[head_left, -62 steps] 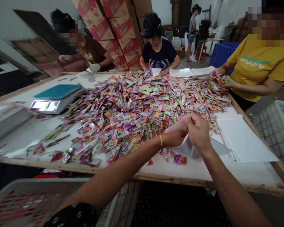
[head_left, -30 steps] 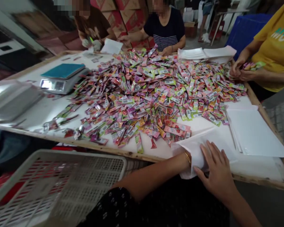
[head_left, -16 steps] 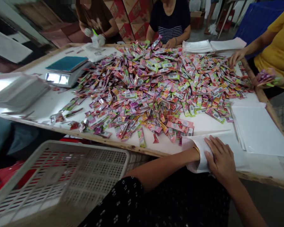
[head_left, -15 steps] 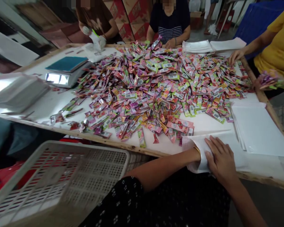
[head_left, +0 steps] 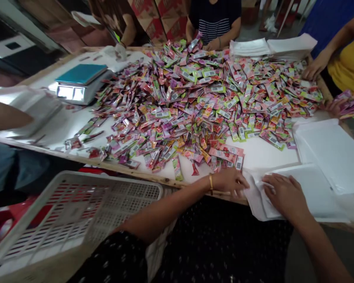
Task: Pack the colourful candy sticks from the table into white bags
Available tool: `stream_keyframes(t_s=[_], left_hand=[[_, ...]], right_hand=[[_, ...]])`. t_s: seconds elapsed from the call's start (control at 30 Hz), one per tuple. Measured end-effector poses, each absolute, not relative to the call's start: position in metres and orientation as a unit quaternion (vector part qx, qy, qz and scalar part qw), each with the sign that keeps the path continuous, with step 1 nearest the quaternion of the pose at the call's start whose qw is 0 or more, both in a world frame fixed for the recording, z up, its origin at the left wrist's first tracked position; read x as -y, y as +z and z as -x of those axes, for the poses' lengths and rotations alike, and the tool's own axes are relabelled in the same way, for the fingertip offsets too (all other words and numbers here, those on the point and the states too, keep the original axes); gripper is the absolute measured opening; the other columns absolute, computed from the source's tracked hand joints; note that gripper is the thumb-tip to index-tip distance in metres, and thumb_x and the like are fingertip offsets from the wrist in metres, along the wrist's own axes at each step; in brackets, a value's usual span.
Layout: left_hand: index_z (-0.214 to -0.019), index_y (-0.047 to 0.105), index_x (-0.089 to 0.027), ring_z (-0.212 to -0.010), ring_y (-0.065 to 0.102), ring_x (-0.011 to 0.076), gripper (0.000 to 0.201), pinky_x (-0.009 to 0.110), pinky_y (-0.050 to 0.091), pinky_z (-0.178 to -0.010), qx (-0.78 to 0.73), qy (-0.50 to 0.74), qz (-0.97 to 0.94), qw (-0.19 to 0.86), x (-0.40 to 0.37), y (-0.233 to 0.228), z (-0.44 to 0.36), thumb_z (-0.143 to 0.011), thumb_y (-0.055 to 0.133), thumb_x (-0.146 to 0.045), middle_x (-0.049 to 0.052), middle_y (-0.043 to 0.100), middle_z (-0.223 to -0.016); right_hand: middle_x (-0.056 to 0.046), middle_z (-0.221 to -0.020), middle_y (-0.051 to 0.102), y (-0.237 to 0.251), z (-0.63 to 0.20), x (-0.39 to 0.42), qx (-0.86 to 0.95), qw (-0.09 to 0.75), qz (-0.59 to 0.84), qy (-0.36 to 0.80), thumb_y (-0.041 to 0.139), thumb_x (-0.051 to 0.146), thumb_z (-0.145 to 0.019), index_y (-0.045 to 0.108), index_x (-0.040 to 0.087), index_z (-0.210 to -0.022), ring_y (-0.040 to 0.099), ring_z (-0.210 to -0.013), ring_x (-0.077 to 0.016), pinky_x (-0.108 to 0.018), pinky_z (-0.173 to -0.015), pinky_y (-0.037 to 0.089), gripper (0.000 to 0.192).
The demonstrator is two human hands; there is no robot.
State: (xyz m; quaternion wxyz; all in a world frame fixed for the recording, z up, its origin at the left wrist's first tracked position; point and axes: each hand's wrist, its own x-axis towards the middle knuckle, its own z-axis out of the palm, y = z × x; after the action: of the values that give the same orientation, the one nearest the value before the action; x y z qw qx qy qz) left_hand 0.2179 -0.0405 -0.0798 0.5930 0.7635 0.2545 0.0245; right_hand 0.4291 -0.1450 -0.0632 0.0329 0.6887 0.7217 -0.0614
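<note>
A white plastic bag (head_left: 308, 190) lies flat at the table's front edge, its mouth facing left. My right hand (head_left: 287, 196) rests on top of it near the mouth, palm down with fingers spread. Just left of the mouth is my left hand (head_left: 231, 181), out of the bag, its slightly bent fingers apart and their tips at the bag's lip. Close beyond my left hand begins a wide heap of small printed sachets (head_left: 191, 106) in pink, green and purple.
More white bags (head_left: 333, 145) are stacked at right, others (head_left: 250, 48) at the back. A scale (head_left: 81, 80) and a bag pile (head_left: 32, 106) stand left. A white plastic crate (head_left: 112, 179) sits below the table edge. Co-workers stand around; one's arm (head_left: 6, 116) reaches in from the left.
My left hand has come out of the bag and moved left to its mouth. My right hand has stayed on the bag. A co-worker's arm has appeared at the left.
</note>
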Motion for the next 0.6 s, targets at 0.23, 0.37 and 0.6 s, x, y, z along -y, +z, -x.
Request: stream_keyframes(t_s=[0.23,0.37,0.6], left_hand=[[-0.116,0.061,-0.012,-0.120,0.049,0.0276,0.039,0.042,0.034,-0.104,-0.371,-0.019,-0.906,0.201,-0.042,-0.109,-0.193,-0.085,0.057,-0.036,0.015,0.058,-0.124],[-0.106,0.064,-0.011,-0.108,0.056,0.0254,0.036,0.033,0.041,-0.092,-0.440,-0.008,-0.878,0.189,-0.061,-0.106,-0.195,-0.087,0.053,-0.039,0.015,0.064,-0.110],[-0.088,0.067,-0.011,-0.080,0.062,0.0204,0.030,0.028,0.047,-0.071,-0.568,0.041,-0.765,0.302,-0.052,-0.090,-0.197,-0.088,0.049,-0.035,0.009,0.067,-0.081]], right_hand=[[-0.007,-0.114,0.068,-0.033,-0.430,0.118,-0.719,0.101,-0.671,-0.152,0.044,0.045,-0.089,0.067,0.024,-0.105,0.059,-0.110,-0.0267,-0.048,-0.100,0.037,0.035],[-0.014,-0.106,0.069,-0.033,-0.381,0.069,-0.652,0.143,-0.723,-0.178,0.031,0.059,-0.092,0.064,0.017,-0.110,0.065,-0.099,-0.0301,-0.041,-0.078,0.048,0.056],[-0.018,-0.107,0.066,-0.078,-0.345,0.014,-0.617,0.171,-0.746,-0.185,0.056,0.049,-0.084,0.051,0.010,-0.117,0.064,-0.098,-0.0304,-0.036,-0.073,0.046,0.052]])
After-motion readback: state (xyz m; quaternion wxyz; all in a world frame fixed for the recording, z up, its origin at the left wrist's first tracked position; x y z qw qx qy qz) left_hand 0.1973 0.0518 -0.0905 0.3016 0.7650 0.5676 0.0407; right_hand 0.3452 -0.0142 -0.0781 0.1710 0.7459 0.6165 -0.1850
